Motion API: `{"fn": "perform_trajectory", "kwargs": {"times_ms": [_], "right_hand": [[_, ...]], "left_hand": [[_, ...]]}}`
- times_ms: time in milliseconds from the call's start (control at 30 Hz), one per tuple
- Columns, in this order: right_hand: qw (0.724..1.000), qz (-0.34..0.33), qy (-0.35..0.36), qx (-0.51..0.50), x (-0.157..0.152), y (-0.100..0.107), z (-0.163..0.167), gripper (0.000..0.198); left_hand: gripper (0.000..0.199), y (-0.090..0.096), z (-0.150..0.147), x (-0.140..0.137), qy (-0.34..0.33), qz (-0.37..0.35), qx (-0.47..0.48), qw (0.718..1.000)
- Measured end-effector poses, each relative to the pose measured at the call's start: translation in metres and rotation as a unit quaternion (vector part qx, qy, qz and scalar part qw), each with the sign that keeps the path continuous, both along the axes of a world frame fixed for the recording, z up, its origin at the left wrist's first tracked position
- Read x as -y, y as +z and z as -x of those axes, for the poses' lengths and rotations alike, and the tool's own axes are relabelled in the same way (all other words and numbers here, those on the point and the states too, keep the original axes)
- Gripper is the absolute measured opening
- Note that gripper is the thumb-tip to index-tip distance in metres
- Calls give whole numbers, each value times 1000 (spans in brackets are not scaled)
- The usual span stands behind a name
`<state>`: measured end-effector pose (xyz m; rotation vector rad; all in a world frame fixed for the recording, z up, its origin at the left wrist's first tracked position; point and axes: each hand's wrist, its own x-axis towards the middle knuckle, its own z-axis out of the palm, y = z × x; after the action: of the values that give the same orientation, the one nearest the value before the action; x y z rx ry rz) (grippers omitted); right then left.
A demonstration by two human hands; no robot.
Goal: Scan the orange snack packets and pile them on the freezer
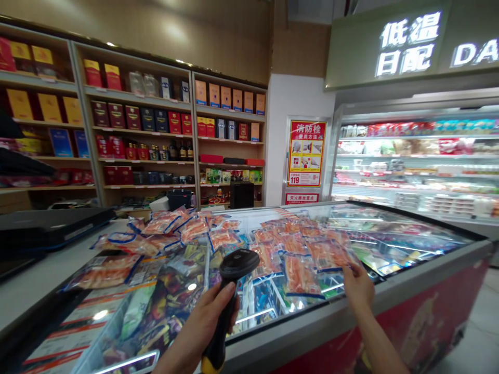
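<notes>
My left hand (pixel 206 314) is wrapped round the handle of a black barcode scanner (pixel 238 262), which has yellow at its base. The scanner's head is up, over the glass top of a chest freezer (pixel 304 332). My right hand (pixel 359 290) pinches the near right corner of a clear, blue-edged packet (pixel 329 253) of orange-pink food sticks. Beside it lies a similar packet (pixel 300 274), nearest the freezer's front edge. More such packets are spread over the glass behind. Another pile of packets (pixel 156 236) lies to the left of the scanner.
Under the glass are colourful wrapped goods (pixel 167 306). A dark, flat device (pixel 54 228) sits on the counter at left. Shelves of boxes and bottles (pixel 144 119) line the back wall. A lit refrigerated display (pixel 413 171) stands at back right, and floor (pixel 477 317) shows at far right.
</notes>
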<state>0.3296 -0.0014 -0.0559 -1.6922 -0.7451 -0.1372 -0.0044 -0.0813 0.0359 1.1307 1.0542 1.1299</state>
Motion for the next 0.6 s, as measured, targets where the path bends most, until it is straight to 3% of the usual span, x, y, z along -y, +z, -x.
{"fn": "perform_trajectory", "kwargs": {"times_ms": [267,433,533,600], "right_hand": [[993,18,-12,117,4,1,13,41],[963,-74,-55,251,2,10,28,40],[949,-131,23,287,-11,26,63,32],[940,-139,123,285,-24,37,100,30]], "left_hand": [[28,-3,5,-1,18,23,23,999],[29,-7,22,-4,52,25,39,998],[32,-10,38,-8,69,34,37,996],[31,-10,47,-8,96,49,39,993]]}}
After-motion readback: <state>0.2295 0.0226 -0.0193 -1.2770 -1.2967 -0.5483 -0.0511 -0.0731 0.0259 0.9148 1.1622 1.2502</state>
